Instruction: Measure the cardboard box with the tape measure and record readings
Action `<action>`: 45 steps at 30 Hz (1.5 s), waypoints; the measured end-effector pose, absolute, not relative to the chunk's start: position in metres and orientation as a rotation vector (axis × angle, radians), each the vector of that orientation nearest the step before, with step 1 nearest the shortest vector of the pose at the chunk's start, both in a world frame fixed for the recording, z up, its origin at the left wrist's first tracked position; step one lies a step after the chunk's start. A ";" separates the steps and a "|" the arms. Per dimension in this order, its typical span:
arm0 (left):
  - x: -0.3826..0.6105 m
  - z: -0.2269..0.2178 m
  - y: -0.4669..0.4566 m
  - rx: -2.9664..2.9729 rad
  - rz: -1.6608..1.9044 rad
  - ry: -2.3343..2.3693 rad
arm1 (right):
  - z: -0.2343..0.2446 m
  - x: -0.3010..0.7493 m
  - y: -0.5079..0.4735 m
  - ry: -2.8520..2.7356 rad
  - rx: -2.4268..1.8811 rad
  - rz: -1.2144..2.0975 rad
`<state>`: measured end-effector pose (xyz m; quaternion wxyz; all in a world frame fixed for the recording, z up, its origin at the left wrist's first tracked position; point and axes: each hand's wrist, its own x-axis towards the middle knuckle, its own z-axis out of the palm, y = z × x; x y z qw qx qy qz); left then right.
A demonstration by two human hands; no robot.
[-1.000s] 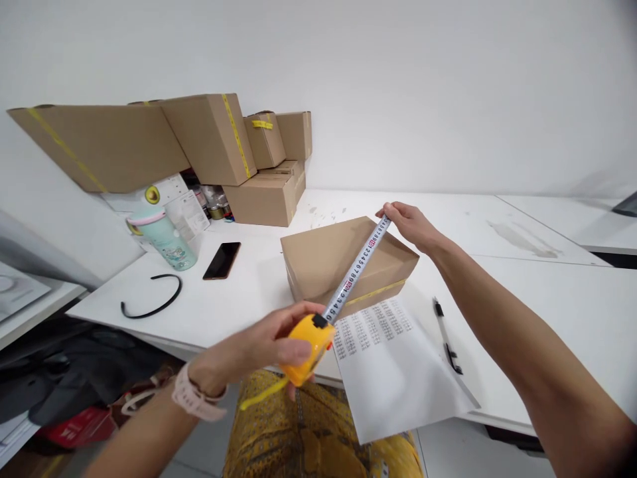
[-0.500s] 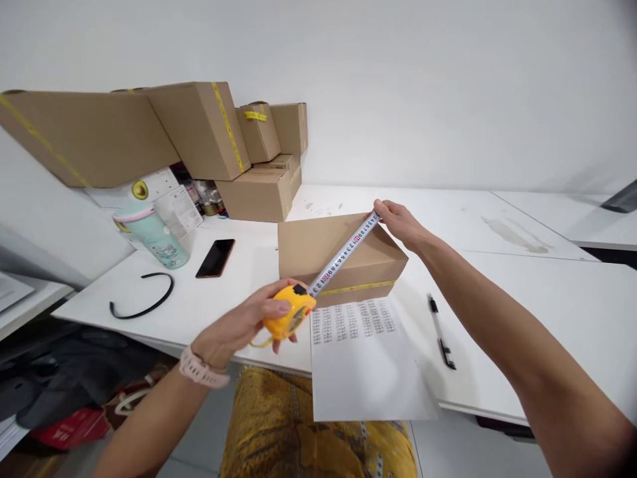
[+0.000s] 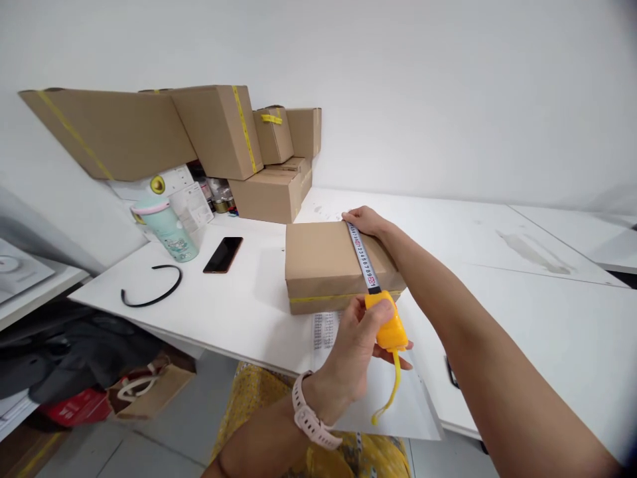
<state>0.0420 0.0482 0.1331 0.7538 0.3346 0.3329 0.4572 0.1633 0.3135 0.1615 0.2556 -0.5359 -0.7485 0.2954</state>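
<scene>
Desk [image 3: 259,292]: phone [image 3: 223,255], tumbler [image 3: 172,232] left of box [image 3: 326,255].

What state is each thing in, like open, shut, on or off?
Near box, closed
Tape measure, pulled out across its top
Left hand, closed on tape measure
Right hand, holding its far end
Cup, standing, lid on
Phone, screen dark
Paper, partly hidden
Stacked boxes, tops mostly hidden

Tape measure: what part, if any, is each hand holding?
The left hand holds the yellow case; the right hand touches the far end of the silver strip, pinching or pressing, unclear which.
</scene>
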 end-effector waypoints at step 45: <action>-0.113 0.149 0.124 1.297 1.471 0.967 | 0.159 0.243 0.184 -1.538 -1.370 0.417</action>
